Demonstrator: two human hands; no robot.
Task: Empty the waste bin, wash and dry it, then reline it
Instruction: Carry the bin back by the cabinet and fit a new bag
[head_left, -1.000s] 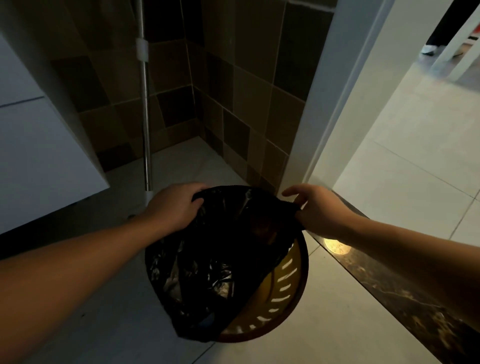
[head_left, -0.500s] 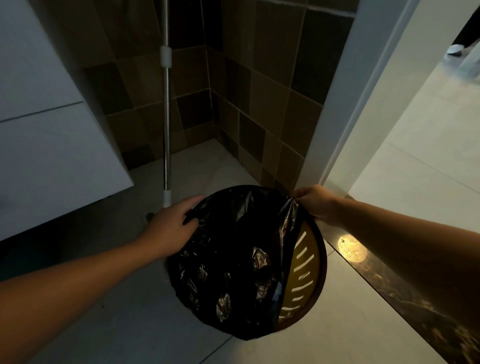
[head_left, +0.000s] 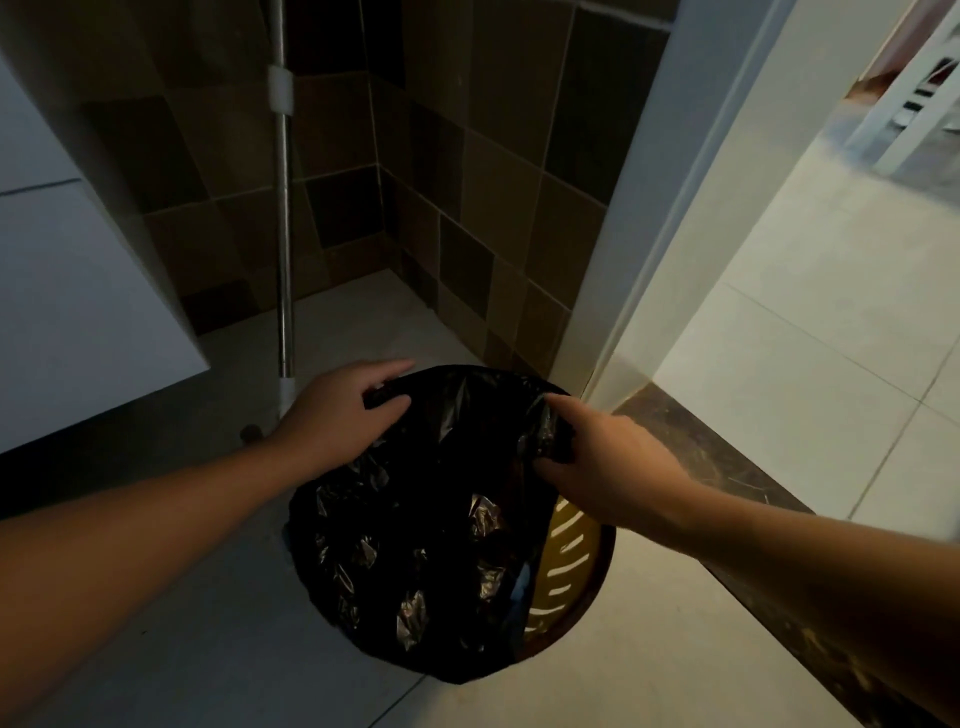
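Black bag (head_left: 415, 519) in slotted bin (head_left: 571, 566), its rim pinched by left hand (head_left: 337, 415) and right hand (head_left: 608, 457).

Black bin liner (head_left: 415, 519) covers nearly all of the waste bin (head_left: 571, 582), only a slotted yellow strip shows at 3 o'clock. Can't see inside the bag. Mop handle (head_left: 283, 234) runs off the top at 12, its base hidden behind the left hand (head_left: 337, 415).
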